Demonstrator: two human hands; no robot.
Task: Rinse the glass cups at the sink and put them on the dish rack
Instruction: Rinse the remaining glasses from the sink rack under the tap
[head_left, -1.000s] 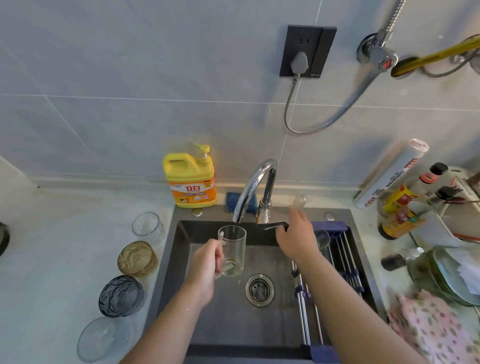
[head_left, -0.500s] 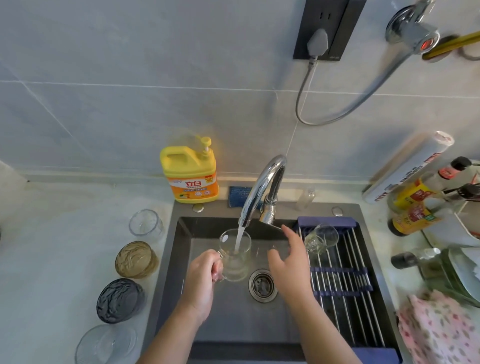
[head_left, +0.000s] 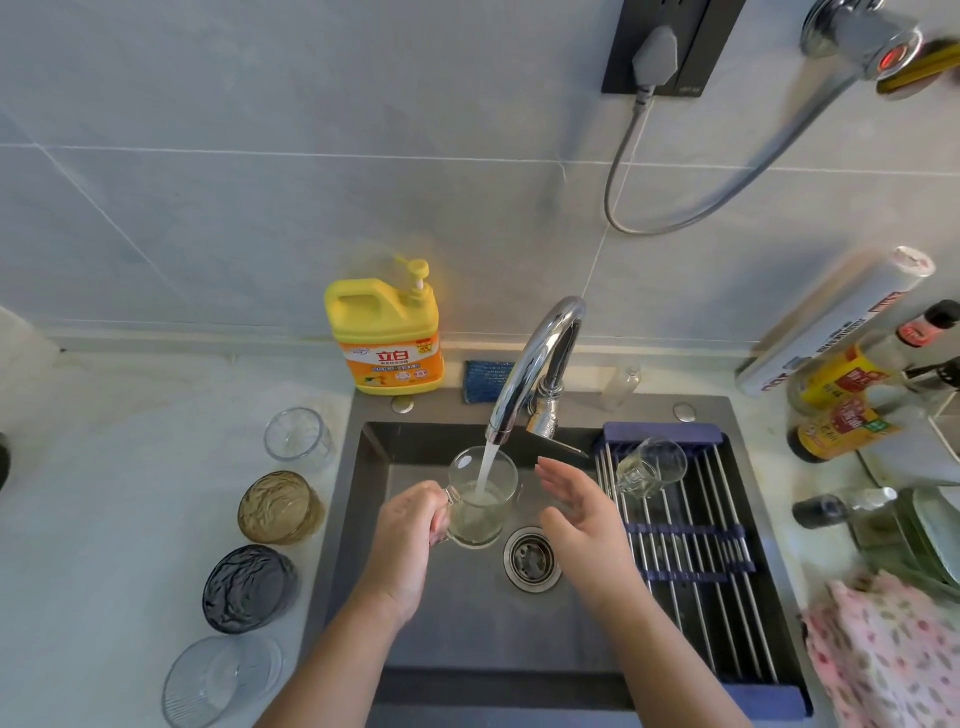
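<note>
Worked at tabletop (head_left: 130, 519) w/ sink (head_left: 493, 623) set in centre and dish rack (head_left: 696, 587) laid over sink's right half. Ran faucet (head_left: 540, 358) at far edge, stream straight down. Gripped handle w/ left hand (head_left: 405, 540), fingers curled round it. Kept right hand (head_left: 576, 509) open, fingers straight, just right of stream, holding nothing, not touching glass. Held glass mug (head_left: 483, 504) upright under stream, above basin, partly full.

Left 1 rinsed cup (head_left: 649, 467) at rack's far end, apparently on its side. Left 4 more on left tabletop, near to far: ribbed clear cup (head_left: 223, 675), dark grey cup (head_left: 249, 587), amber cup (head_left: 280, 506), small clear cup (head_left: 298, 434), all close to sink edge. Hung mug just left of drain (head_left: 531, 558).

Risks, as judged:
- Wet handle + 1-hand grip: could slip, drop onto steel basin, chip or break.
- Filling fast: could overflow and splash.
- Rim close under spout: could clink on faucet if lifted w/o care.
- Rack cup on its side: could roll on rods if bumped when adding mug.
- Row by sink edge: could be knocked by elbow on next reach.
</note>
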